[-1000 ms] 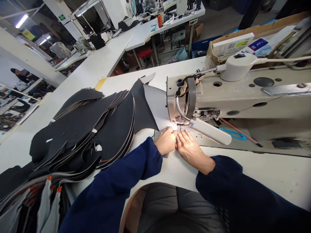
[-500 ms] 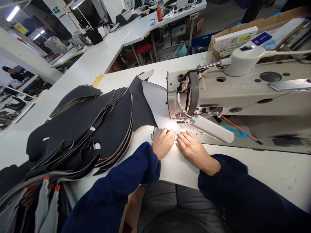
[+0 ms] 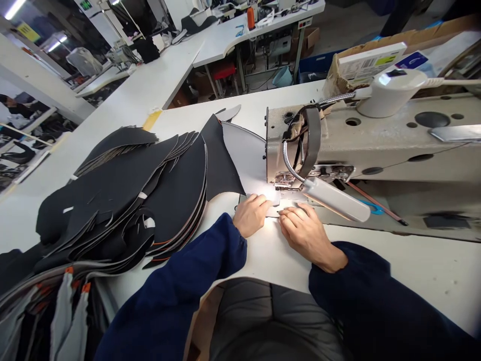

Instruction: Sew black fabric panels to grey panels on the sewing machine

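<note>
Under the lit needle area of the sewing machine [image 3: 361, 145] lies a grey and black fabric piece [image 3: 246, 155], stretching back to the left. My left hand [image 3: 251, 214] is closed on its near edge, just left of the presser foot. My right hand [image 3: 305, 231] rests with curled fingers at the front of the needle plate, a small gap from the left; what its fingertips hold, if anything, is too small to make out. A white lamp [image 3: 335, 199] shines on the spot.
Stacked black fabric panels [image 3: 112, 185] cover the table on the left, with grey and orange-tipped pieces [image 3: 69, 316] hanging at the near edge. A cardboard box [image 3: 332, 75] stands behind the machine. Blue scissors [image 3: 374, 206] lie under the machine arm.
My right hand has moved slightly right, widening the gap between my hands. The view has shifted a little, so the machine appears farther right.
</note>
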`<state>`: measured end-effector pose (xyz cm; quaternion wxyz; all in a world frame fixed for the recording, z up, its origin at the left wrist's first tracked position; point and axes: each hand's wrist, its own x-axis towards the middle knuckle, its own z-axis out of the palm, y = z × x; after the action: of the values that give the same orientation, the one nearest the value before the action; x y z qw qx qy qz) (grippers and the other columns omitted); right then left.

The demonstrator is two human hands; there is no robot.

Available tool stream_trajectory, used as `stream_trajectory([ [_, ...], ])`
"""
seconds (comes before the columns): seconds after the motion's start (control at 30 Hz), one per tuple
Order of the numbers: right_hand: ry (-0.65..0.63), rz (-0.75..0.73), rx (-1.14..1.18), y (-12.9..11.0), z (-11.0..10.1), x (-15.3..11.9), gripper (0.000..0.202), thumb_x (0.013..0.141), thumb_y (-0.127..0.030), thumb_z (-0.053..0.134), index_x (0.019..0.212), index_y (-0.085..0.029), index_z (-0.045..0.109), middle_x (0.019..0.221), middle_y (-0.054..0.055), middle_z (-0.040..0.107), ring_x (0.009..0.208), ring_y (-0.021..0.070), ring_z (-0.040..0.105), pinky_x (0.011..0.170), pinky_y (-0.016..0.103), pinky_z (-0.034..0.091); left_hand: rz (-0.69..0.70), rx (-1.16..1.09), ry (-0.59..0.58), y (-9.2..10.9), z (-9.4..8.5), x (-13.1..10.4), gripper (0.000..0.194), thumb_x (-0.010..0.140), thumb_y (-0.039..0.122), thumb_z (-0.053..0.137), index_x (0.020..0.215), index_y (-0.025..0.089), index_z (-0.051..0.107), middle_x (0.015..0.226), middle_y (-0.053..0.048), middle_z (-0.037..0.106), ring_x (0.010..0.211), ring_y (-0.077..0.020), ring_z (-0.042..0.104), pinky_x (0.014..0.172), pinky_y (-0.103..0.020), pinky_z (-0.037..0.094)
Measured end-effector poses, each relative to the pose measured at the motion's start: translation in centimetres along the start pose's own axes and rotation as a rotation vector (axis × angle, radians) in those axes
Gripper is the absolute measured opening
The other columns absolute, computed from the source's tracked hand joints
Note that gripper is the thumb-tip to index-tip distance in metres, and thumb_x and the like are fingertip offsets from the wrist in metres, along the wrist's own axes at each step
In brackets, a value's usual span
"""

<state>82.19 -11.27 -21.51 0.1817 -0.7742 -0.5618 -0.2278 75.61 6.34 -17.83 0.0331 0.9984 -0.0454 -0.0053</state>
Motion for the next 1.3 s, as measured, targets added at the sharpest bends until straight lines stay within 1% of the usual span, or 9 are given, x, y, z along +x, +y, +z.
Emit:
stream_trajectory([
  [0.1, -0.109, -0.001, -0.072, -0.4, 0.2, 0.2, 0.017, 0.094, -0.018, 0.048, 0.092, -0.012, 0.064, 0.117, 0.013, 0.064, 0.110, 0.0249, 0.052, 0.099, 0.044, 0.034, -0.017, -0.021, 0.031, -0.3, -0.2, 0.2, 0.030, 0.095, 0.014, 0.039, 0.118, 0.019, 0.056, 0.101, -0.005, 0.061, 0.097, -0.0203, 0.051, 0.073, -0.030, 0.043],
  [0.17, -0.176, -0.006, -0.116, -0.5, 0.3, 0.3, 0.018, 0.094, -0.018, 0.048, 0.094, -0.010, 0.064, 0.119, 0.016, 0.062, 0.112, 0.0272, 0.050, 0.099, 0.046, 0.033, -0.008, 0.019, -0.008, 0.0, -0.2, 0.3, 0.027, 0.095, 0.013, 0.039, 0.113, 0.018, 0.058, 0.100, -0.006, 0.061, 0.097, -0.0213, 0.051, 0.071, -0.031, 0.042],
  [0.27, -0.228, -0.044, -0.134, -0.5, 0.4, 0.2, 0.018, 0.091, -0.011, 0.045, 0.091, -0.010, 0.063, 0.119, 0.016, 0.061, 0.110, 0.0274, 0.051, 0.100, 0.049, 0.032, 0.034, 0.095, -0.073, 0.9, 0.1, 0.5, 0.028, 0.096, 0.011, 0.034, 0.104, 0.015, 0.061, 0.101, -0.008, 0.062, 0.096, -0.0222, 0.053, 0.072, -0.032, 0.042],
  [0.37, -0.202, -0.050, -0.118, -0.3, 0.6, 0.1, 0.020, 0.091, -0.010, 0.043, 0.089, -0.011, 0.063, 0.117, 0.016, 0.062, 0.107, 0.0272, 0.052, 0.099, 0.049, 0.033, 0.051, 0.132, -0.064, 1.3, 0.7, 0.7, 0.027, 0.096, 0.012, 0.037, 0.100, 0.013, 0.063, 0.101, -0.008, 0.062, 0.094, -0.0217, 0.053, 0.071, -0.032, 0.043],
  [0.5, -0.145, -0.037, -0.106, 0.0, 1.0, 0.4, 0.021, 0.095, -0.017, 0.044, 0.089, -0.011, 0.063, 0.115, 0.016, 0.064, 0.106, 0.0277, 0.053, 0.098, 0.047, 0.035, 0.054, 0.155, 0.009, 1.2, 1.4, 1.2, 0.025, 0.094, 0.011, 0.041, 0.096, 0.013, 0.065, 0.097, -0.008, 0.061, 0.092, -0.0219, 0.053, 0.068, -0.032, 0.043],
  [0.7, -0.094, 0.043, -0.070, 0.6, 1.3, 1.0, 0.020, 0.095, -0.020, 0.047, 0.088, -0.013, 0.064, 0.120, 0.014, 0.064, 0.105, 0.0254, 0.056, 0.097, 0.044, 0.035, 0.037, 0.171, 0.054, 0.9, 1.9, 2.3, 0.025, 0.094, 0.011, 0.041, 0.094, 0.013, 0.066, 0.097, -0.009, 0.060, 0.094, -0.0226, 0.053, 0.068, -0.032, 0.043],
  [1.0, -0.119, 0.067, -0.093, 1.1, 1.0, 1.1, 0.021, 0.095, -0.019, 0.045, 0.094, -0.011, 0.064, 0.124, 0.016, 0.062, 0.109, 0.0262, 0.055, 0.095, 0.041, 0.036, -0.115, 0.067, 0.103, 0.8, 2.2, 4.2, 0.026, 0.095, 0.014, 0.039, 0.106, 0.012, 0.063, 0.100, -0.011, 0.059, 0.093, -0.0219, 0.053, 0.072, -0.031, 0.046],
  [1.13, -0.129, 0.088, -0.100, 1.1, 1.3, 0.7, 0.021, 0.095, -0.020, 0.046, 0.100, -0.011, 0.064, 0.126, 0.014, 0.061, 0.110, 0.0271, 0.054, 0.095, 0.042, 0.036, -0.108, 0.041, 0.097, 0.6, 1.7, 4.4, 0.025, 0.092, 0.013, 0.043, 0.109, 0.011, 0.060, 0.106, -0.011, 0.060, 0.101, -0.0225, 0.051, 0.080, -0.032, 0.046],
  [1.3, -0.137, 0.083, -0.079, 1.3, 1.6, 0.2, 0.022, 0.094, -0.020, 0.046, 0.105, -0.011, 0.062, 0.129, 0.013, 0.059, 0.114, 0.0287, 0.052, 0.095, 0.043, 0.037, -0.123, 0.007, 0.077, 0.5, 1.5, 4.6, 0.022, 0.090, 0.014, 0.045, 0.105, 0.013, 0.061, 0.106, -0.010, 0.061, 0.101, -0.0221, 0.051, 0.078, -0.032, 0.047],
])
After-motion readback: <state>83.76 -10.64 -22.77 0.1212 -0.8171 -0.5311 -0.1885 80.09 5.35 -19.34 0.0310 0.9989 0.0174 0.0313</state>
